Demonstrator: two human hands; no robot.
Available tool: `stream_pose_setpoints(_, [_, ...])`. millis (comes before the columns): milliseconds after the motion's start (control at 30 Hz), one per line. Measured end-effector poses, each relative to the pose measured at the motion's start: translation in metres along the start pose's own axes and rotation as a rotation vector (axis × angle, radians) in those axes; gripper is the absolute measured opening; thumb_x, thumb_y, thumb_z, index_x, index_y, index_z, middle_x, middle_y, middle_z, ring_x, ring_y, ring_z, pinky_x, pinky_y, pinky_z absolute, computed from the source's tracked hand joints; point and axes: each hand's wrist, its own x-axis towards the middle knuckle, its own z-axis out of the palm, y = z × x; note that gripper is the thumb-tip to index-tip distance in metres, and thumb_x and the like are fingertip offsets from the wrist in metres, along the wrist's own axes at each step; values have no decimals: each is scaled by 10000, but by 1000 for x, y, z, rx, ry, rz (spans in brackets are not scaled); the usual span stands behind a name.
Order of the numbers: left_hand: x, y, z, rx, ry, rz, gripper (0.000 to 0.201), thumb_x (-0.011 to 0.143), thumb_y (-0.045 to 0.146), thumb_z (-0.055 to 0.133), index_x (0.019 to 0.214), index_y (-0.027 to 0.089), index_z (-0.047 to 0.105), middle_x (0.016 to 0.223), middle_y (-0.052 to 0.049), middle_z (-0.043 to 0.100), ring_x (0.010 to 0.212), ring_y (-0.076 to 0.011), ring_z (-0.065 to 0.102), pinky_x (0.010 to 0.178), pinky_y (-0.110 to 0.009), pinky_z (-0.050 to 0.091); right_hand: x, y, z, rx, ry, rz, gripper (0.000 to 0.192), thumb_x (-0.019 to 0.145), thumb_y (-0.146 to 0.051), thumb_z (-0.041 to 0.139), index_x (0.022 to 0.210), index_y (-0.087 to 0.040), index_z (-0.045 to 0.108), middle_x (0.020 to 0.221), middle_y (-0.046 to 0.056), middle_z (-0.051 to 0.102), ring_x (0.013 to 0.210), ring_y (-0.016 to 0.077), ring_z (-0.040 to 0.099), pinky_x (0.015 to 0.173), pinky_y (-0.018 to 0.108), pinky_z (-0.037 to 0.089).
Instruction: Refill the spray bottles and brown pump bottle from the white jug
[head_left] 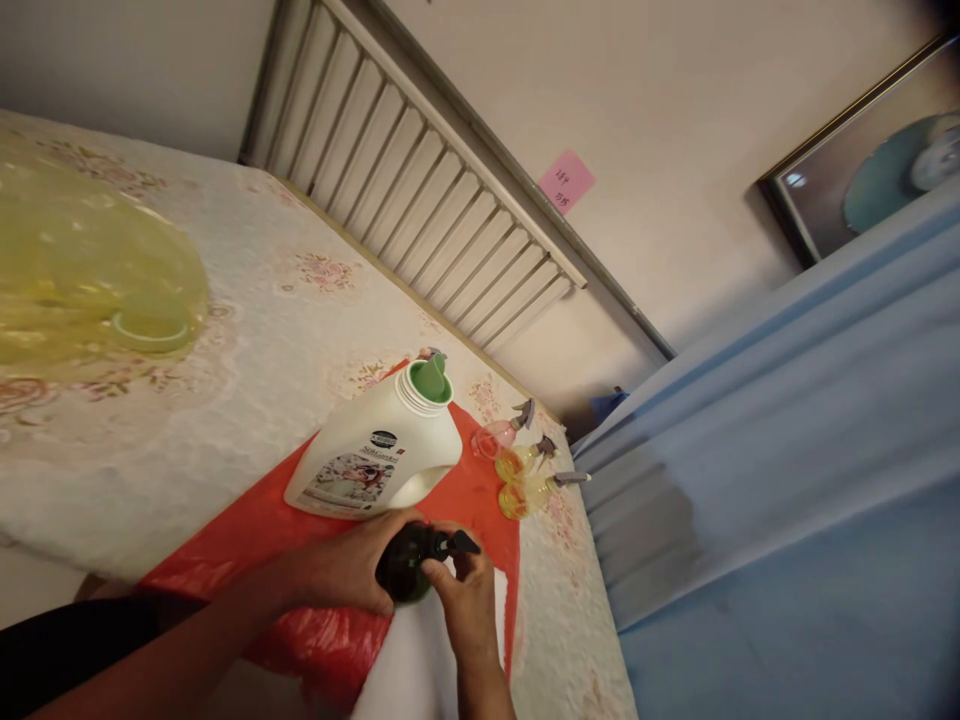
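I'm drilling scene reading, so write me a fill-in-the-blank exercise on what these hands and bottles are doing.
1. Both hands, the left hand and the right hand, grip a dark ____ spray bottle.
2. The big white jug has a ____ spout and no cap on it.
3. The jug stands on a ____ plastic sheet.
4. Beyond the jug stand ____ small spray bottles.

Missing words: green; green; red; three
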Motion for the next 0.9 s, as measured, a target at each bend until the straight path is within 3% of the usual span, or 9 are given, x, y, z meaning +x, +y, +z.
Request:
stream_pose_setpoints(200, [0, -14, 4, -10, 28, -55, 800, 530, 122, 731, 1280, 245, 480, 1250, -25, 610, 1170, -313, 560, 972, -369, 480, 0, 4, 18, -176, 239, -15, 243, 644, -156, 731, 865, -200, 641, 840, 5, 680, 832, 208, 639, 812, 304, 511])
stream_pose_setpoints(400, [2, -13, 6, -21, 46, 9, 801, 575, 93, 691, 1329, 226, 455, 1303, -41, 598, 1209, -302, 549, 1011, -362, 462, -5, 0, 11, -89, 100, -55, 338, 715, -258, 712, 1046, -194, 690, 1035, 53, 719, 1005, 249, 649, 929, 344, 492])
stream_pose_setpoints(633, [4, -16, 10, 63, 128, 31, 730, 588, 91, 636, 1301, 166, 497, 1240, -38, 642, 1159, -302, 585, 985, -374, 473, -5, 0, 20, -72, 230, -22, 283, 671, -187, 699, 954, -197, 707, 949, 30, 714, 937, 237, 661, 883, 323, 512])
stream_pose_setpoints(700, [4, -20, 11, 96, 149, 32, 764, 574, 87, 638, 1319, 173, 493, 1263, -33, 640, 1170, -305, 582, 1004, -379, 462, -5, 1, 23, -66, 243, 30, 353, 640, -149, 692, 990, -191, 698, 966, 32, 723, 939, 239, 670, 888, 326, 522])
stream_pose_setpoints(800, [6, -26, 13, 150, 181, 57, 801, 564, 106, 672, 1338, 203, 491, 1298, -33, 637, 1193, -323, 574, 1042, -395, 440, -10, 4, 21, -30, 159, 119, 540, 558, -106, 738, 1089, -178, 673, 1038, 43, 734, 1009, 266, 679, 924, 341, 532])
stream_pose_setpoints(900, [9, -27, 15, 153, 202, 62, 791, 577, 186, 738, 1330, 198, 497, 1294, -49, 646, 1185, -345, 581, 1035, -405, 454, -16, 10, 14, -27, 119, 104, 776, 476, -124, 841, 1219, -174, 621, 1162, 66, 710, 1137, 304, 641, 994, 373, 512])
